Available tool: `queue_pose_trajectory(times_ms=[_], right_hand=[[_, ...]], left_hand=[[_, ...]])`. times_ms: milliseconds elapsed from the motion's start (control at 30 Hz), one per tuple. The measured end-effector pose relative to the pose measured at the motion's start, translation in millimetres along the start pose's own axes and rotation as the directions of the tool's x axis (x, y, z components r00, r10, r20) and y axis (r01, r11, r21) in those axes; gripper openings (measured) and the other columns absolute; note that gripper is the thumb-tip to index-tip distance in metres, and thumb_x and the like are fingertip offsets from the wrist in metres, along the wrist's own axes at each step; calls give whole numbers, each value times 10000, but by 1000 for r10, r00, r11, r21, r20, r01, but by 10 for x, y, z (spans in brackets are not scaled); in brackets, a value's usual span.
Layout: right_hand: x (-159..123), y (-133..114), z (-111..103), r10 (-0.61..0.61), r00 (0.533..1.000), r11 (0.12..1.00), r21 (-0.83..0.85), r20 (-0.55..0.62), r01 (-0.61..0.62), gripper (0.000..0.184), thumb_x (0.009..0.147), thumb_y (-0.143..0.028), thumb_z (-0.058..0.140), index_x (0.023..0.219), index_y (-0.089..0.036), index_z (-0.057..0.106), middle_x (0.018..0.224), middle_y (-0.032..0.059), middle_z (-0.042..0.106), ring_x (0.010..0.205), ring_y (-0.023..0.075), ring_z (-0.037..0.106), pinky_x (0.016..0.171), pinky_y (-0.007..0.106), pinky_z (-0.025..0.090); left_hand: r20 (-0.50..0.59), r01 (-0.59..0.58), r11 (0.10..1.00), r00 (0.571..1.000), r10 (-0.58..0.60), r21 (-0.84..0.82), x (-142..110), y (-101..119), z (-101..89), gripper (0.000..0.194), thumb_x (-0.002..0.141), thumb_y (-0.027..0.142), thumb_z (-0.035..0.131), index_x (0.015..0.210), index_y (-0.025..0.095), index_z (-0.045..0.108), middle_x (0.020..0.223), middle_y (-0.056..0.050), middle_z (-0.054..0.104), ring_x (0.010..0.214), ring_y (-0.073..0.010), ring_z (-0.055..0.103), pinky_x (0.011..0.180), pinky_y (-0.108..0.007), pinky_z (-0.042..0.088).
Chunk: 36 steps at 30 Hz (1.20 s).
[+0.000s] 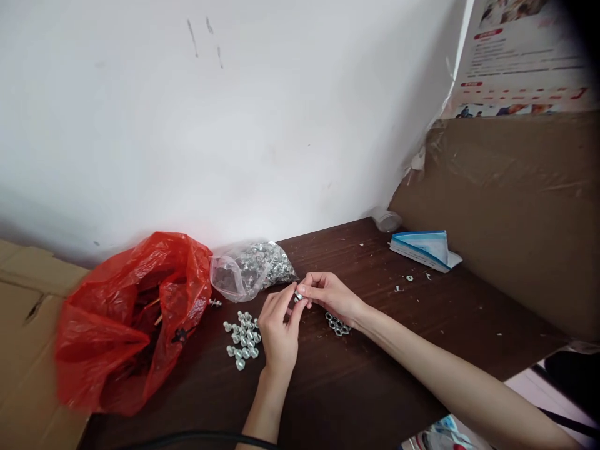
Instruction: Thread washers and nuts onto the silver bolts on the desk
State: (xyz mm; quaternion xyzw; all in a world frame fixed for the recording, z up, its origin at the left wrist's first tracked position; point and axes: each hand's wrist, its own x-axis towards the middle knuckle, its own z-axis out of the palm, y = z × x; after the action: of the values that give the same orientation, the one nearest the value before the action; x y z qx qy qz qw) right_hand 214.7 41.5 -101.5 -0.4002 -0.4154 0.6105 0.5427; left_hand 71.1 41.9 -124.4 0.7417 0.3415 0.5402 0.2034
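My left hand (280,325) and my right hand (328,292) meet over the dark table, fingertips touching. Both pinch a small silver bolt (299,297), mostly covered by fingers; whether a nut sits on it I cannot make out. Left of my left hand lies a loose group of several silver bolts (244,338). Hex nuts (338,324) are clustered flat under my right wrist, partly hidden by it. Just behind my hands rests a clear zip bag (269,262) full of small metal hardware.
A red plastic bag (112,331) stands open at the left, beside cardboard (32,350). One small metal fastener (215,302) lies near it. At the right are a folded blue-white packet (422,250), paper scraps (409,278) and a big cardboard box (506,219). A white wall (234,137) closes the back.
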Motion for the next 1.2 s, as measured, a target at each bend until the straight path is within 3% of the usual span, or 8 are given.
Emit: queue_pose_trajectory(times_ms=[167,300,567,800,1067,1200], right_hand=[[-71,-30,44,-95,994,995,-29,-48,93,305,643,-402,801,625,-152,627,594,-11,603,575,100,522,608,244,429],[-129,-87,-6,-85,995,996,-29,-44,84,266,631,-383,806,691,-155,684,665,7,645,624,114,558,666,265,465],[-163,-156,-109,-19,990,999,-42,143,25,254,610,-308,819,763,-151,692,722,16,680,668,120,613,697,276,500],[-158,-100,-134,9,960,1000,-19,279,-4,337,686,-341,785,926,-146,648,725,32,686,658,131,649,514,194,429],[-186,-183,-167,-24,919,991,-109,392,72,285,724,-333,755,952,-166,725,738,31,694,622,95,585,539,204,416],[-171,-172,-202,-44,920,984,-143,389,107,239,736,-316,748,934,-181,739,732,24,689,640,95,577,570,211,420]], left_hand=[[12,-8,1000,1000,8,21,27,9,15,282,864,186,592,1141,208,638,1015,-81,690,822,-175,651,616,-270,570],[32,-40,998,999,38,51,57,4,38,268,863,188,591,1125,202,648,1030,-83,687,813,-169,658,607,-253,567],[63,-156,975,987,147,159,39,23,-66,298,871,198,580,1163,221,632,990,-67,691,703,-136,630,606,-253,549],[104,-221,961,973,206,167,10,53,-143,321,879,197,568,1193,244,616,1119,-71,666,985,-196,631,708,-284,573],[135,-282,943,956,260,176,0,112,-147,314,881,198,566,1187,245,612,1176,-76,634,1049,-206,607,791,-332,569],[143,-302,935,950,278,188,-1,119,-136,321,876,181,574,1190,234,609,1167,-80,636,1044,-198,605,845,-355,553]])
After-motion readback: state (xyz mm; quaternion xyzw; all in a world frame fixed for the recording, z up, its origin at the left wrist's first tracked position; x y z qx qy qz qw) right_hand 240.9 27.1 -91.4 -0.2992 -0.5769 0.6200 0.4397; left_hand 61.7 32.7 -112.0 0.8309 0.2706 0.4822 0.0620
